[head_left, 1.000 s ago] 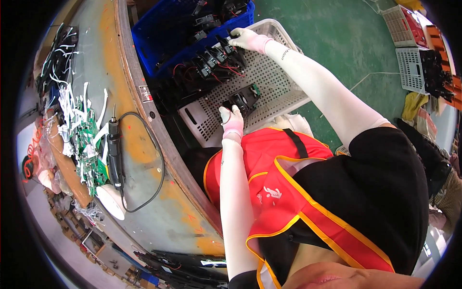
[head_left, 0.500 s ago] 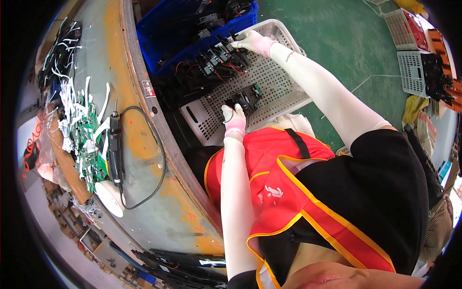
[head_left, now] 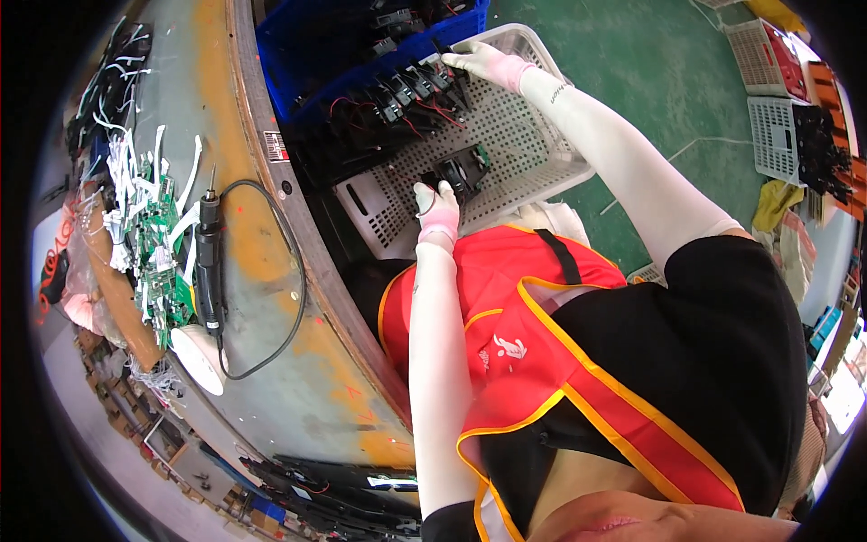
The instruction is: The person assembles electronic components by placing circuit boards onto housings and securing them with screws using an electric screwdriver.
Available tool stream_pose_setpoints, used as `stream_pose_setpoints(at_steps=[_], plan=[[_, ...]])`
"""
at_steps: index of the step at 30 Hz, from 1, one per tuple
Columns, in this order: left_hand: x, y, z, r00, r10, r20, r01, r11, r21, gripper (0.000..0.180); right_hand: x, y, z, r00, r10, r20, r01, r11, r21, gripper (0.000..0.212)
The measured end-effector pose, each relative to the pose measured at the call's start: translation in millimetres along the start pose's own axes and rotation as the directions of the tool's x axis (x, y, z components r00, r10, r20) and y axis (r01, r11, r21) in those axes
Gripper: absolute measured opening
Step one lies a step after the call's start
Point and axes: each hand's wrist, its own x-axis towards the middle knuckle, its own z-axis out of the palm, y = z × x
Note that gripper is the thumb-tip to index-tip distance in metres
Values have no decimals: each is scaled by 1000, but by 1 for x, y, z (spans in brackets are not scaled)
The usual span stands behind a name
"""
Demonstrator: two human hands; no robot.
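Note:
My left hand (head_left: pixel 437 208), in a white glove with a pink cuff, grips the near end of a black plastic part with a green circuit board (head_left: pixel 462 172). That part rests over the near half of a white perforated basket (head_left: pixel 533 135). At the basket's far end, my right hand (head_left: pixel 492 66), gloved alike, has its fingers closed at the end of a black plastic part (head_left: pixel 442 47); its fingertips are partly hidden. Between the hands and to the left lies a row of black parts (head_left: pixel 395 101) with red wires.
A blue crate (head_left: pixel 307 68) with more black parts stands beyond the basket. On the metal workbench (head_left: pixel 262 217) at left lie a corded electric screwdriver (head_left: pixel 209 262), green circuit boards with white cables (head_left: pixel 158 235) and a white round lid (head_left: pixel 197 359). Other crates (head_left: pixel 772 135) stand on the green floor.
The view has shifted slightly. My right hand sits a little farther up and right in the picture; my left hand stays at the same part with little visible movement.

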Motion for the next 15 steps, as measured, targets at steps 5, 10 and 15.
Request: stream_pose_setpoints(at_steps=[5,10,15], plan=[[2,-12,4,999,37,-40,-38,999,-29,34,-2,-4,-1,998,-56,11,56,998,28,79],[7,-11,6,1000,-12,13,12,1000,-15,41,10,12,-9,998,-56,5,56,998,19,77],[4,-2,-3,998,-49,38,49,999,-17,42,0,-1,-10,996,18,-82,-18,1000,-8,68]])
